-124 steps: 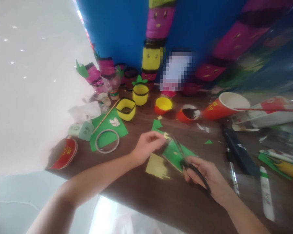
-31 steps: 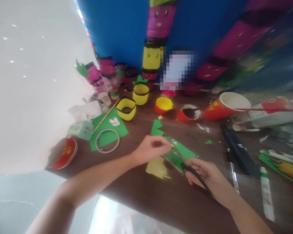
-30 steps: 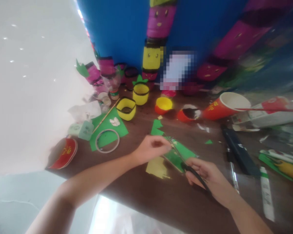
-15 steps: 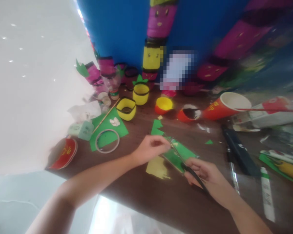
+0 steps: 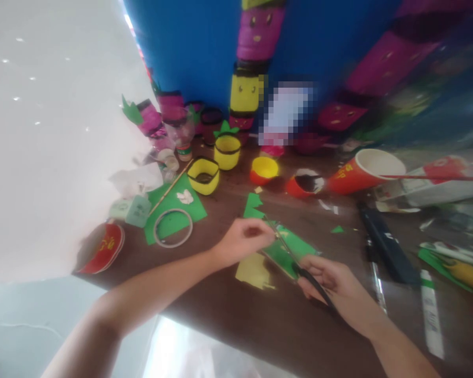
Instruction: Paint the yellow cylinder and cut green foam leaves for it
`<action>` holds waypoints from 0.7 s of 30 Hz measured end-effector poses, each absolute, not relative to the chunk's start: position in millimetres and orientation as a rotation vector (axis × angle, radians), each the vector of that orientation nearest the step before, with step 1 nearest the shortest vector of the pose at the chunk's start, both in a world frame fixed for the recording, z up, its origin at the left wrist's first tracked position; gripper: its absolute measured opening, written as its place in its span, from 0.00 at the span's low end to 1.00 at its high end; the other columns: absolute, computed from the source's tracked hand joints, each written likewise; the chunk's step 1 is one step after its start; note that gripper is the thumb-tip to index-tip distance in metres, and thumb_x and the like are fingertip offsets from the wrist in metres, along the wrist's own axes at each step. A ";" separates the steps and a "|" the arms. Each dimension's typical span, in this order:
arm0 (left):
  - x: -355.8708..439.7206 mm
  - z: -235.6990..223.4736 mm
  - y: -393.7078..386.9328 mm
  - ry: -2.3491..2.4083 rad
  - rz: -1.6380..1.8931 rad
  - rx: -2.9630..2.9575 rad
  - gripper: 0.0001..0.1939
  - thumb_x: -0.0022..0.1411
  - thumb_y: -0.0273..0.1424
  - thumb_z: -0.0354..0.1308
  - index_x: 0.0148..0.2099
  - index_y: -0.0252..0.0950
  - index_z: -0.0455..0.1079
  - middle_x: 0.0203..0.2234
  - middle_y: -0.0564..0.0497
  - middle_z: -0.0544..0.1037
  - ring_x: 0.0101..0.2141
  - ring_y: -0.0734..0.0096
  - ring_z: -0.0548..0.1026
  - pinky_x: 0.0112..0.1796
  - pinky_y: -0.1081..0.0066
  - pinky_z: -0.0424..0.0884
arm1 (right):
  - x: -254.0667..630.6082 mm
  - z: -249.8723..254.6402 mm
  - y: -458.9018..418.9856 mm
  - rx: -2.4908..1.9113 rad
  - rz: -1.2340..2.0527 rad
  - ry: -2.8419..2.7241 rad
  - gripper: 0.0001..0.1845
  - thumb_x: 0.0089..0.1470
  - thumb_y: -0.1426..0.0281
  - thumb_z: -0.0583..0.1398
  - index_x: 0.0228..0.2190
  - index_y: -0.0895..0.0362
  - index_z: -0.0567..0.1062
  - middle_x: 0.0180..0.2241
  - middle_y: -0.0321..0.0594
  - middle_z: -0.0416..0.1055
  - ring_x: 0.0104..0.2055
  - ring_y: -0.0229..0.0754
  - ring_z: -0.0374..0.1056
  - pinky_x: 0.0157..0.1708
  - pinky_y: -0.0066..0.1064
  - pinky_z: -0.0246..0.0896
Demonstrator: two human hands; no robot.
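My right hand [image 5: 333, 281] is closed around the black handles of a pair of scissors [image 5: 316, 285], whose blades point up and left toward my other hand. The fingers of my left hand [image 5: 242, 241] are pinched together right by the blades; what they hold is too small and blurred to name. Beneath both hands lies a green paper strip [image 5: 281, 257] with pale yellow scraps on it. A yellow sheet of paper [image 5: 254, 272] with a ragged edge rests on the table just below my left hand. Farther back is a jagged green paper piece [image 5: 253, 205].
To the left, a roll of tape [image 5: 173, 243] overlaps a green sheet [image 5: 197, 210]. Yellow cups [image 5: 227, 157], a red paper cup [image 5: 350, 170] and cut cup pieces stand behind. At right are a dark case [image 5: 390, 247] and a white marker [image 5: 432, 320].
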State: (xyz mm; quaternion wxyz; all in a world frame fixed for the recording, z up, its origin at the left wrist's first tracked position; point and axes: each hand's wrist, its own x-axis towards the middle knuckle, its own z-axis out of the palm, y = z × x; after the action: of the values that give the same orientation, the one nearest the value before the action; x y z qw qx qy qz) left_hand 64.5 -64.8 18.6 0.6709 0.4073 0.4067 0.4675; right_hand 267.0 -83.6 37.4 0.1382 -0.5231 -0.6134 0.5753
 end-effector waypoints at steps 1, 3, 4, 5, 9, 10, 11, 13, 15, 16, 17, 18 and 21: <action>64.3 18.9 -64.7 0.918 1.051 0.918 0.11 0.47 0.34 0.65 0.24 0.30 0.70 0.20 0.55 0.69 0.23 0.81 0.65 0.31 0.75 0.63 | 266.8 37.6 -83.6 -1.512 1.665 -1.775 0.22 0.41 0.51 0.63 0.20 0.56 0.65 0.15 0.30 0.58 0.18 0.34 0.57 0.18 0.26 0.55; 64.2 19.9 -64.6 0.918 1.048 0.917 0.11 0.47 0.34 0.65 0.24 0.30 0.70 0.20 0.55 0.68 0.23 0.81 0.64 0.31 0.75 0.63 | 266.3 38.2 -83.6 -1.513 1.664 -1.772 0.23 0.40 0.50 0.63 0.20 0.56 0.65 0.16 0.30 0.58 0.18 0.33 0.56 0.18 0.26 0.55; 64.1 20.5 -64.5 0.917 1.049 0.917 0.11 0.47 0.33 0.65 0.24 0.30 0.70 0.19 0.55 0.68 0.23 0.81 0.64 0.31 0.75 0.63 | 265.9 38.4 -83.6 -1.514 1.666 -1.768 0.23 0.40 0.50 0.63 0.20 0.56 0.65 0.16 0.30 0.57 0.18 0.33 0.56 0.18 0.26 0.55; 63.9 21.2 -64.5 0.916 1.051 0.919 0.11 0.47 0.33 0.65 0.24 0.31 0.69 0.19 0.55 0.68 0.23 0.81 0.64 0.31 0.75 0.63 | 265.6 38.7 -83.6 -1.517 1.669 -1.763 0.23 0.40 0.50 0.63 0.20 0.56 0.65 0.15 0.30 0.57 0.18 0.33 0.56 0.18 0.26 0.56; 63.5 23.0 -64.5 0.918 1.050 0.930 0.10 0.47 0.32 0.64 0.24 0.31 0.69 0.19 0.55 0.68 0.23 0.81 0.63 0.31 0.75 0.62 | 264.4 40.3 -83.3 -1.525 1.680 -1.746 0.23 0.40 0.50 0.63 0.20 0.56 0.65 0.15 0.30 0.57 0.18 0.33 0.56 0.18 0.26 0.56; 63.4 23.1 -64.5 0.918 1.045 0.928 0.10 0.48 0.32 0.64 0.24 0.31 0.69 0.19 0.55 0.67 0.23 0.81 0.63 0.30 0.75 0.62 | 264.3 40.7 -83.2 -1.525 1.677 -1.745 0.23 0.40 0.50 0.63 0.20 0.56 0.65 0.15 0.30 0.57 0.18 0.33 0.56 0.18 0.25 0.56; 63.4 23.0 -64.5 0.918 1.043 0.926 0.10 0.48 0.33 0.64 0.24 0.31 0.69 0.19 0.55 0.67 0.23 0.81 0.63 0.30 0.75 0.62 | 264.2 40.9 -83.1 -1.523 1.673 -1.746 0.23 0.40 0.50 0.63 0.20 0.56 0.65 0.15 0.30 0.57 0.18 0.33 0.55 0.18 0.25 0.56; 63.6 22.4 -64.6 0.913 1.043 0.925 0.10 0.47 0.33 0.64 0.24 0.31 0.69 0.19 0.55 0.67 0.23 0.81 0.63 0.29 0.75 0.62 | 264.2 40.9 -83.2 -1.519 1.669 -1.754 0.23 0.40 0.50 0.63 0.20 0.56 0.65 0.15 0.30 0.57 0.18 0.32 0.55 0.18 0.25 0.55; 63.9 21.3 -64.6 0.905 1.047 0.928 0.11 0.47 0.34 0.64 0.24 0.31 0.69 0.19 0.55 0.67 0.23 0.80 0.64 0.29 0.75 0.62 | 264.3 40.3 -83.3 -1.514 1.671 -1.764 0.22 0.41 0.51 0.63 0.19 0.56 0.65 0.15 0.30 0.57 0.18 0.32 0.55 0.18 0.25 0.55; 64.2 20.7 -64.6 0.905 1.050 0.930 0.11 0.47 0.34 0.65 0.24 0.31 0.69 0.19 0.55 0.68 0.23 0.80 0.64 0.30 0.75 0.62 | 264.3 39.9 -83.3 -1.514 1.673 -1.767 0.22 0.41 0.51 0.63 0.19 0.56 0.64 0.15 0.30 0.57 0.19 0.32 0.55 0.19 0.25 0.55; 64.4 20.1 -64.6 0.906 1.053 0.930 0.11 0.47 0.34 0.65 0.24 0.31 0.70 0.20 0.54 0.68 0.23 0.79 0.64 0.30 0.74 0.63 | 264.4 39.6 -83.3 -1.514 1.677 -1.768 0.22 0.41 0.51 0.63 0.19 0.56 0.64 0.16 0.30 0.57 0.19 0.32 0.55 0.19 0.25 0.55; 64.7 19.6 -64.6 0.908 1.056 0.930 0.11 0.47 0.34 0.65 0.24 0.31 0.70 0.20 0.54 0.68 0.24 0.79 0.65 0.30 0.74 0.63 | 264.5 39.3 -83.3 -1.515 1.680 -1.767 0.22 0.41 0.52 0.63 0.19 0.56 0.64 0.16 0.30 0.57 0.19 0.32 0.55 0.19 0.25 0.55; 65.2 18.9 -64.6 0.912 1.070 0.934 0.11 0.47 0.34 0.65 0.24 0.31 0.70 0.20 0.54 0.69 0.24 0.79 0.65 0.31 0.74 0.63 | 265.4 38.5 -83.4 -1.522 1.682 -1.769 0.21 0.40 0.54 0.64 0.19 0.55 0.63 0.16 0.30 0.57 0.19 0.32 0.55 0.19 0.26 0.54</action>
State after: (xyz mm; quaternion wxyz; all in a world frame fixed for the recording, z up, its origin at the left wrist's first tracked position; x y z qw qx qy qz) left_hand 65.2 -64.6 18.9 0.6645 0.4136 0.4036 0.4737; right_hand 265.4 -83.4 38.5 0.1320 -0.5245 -0.6096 0.5796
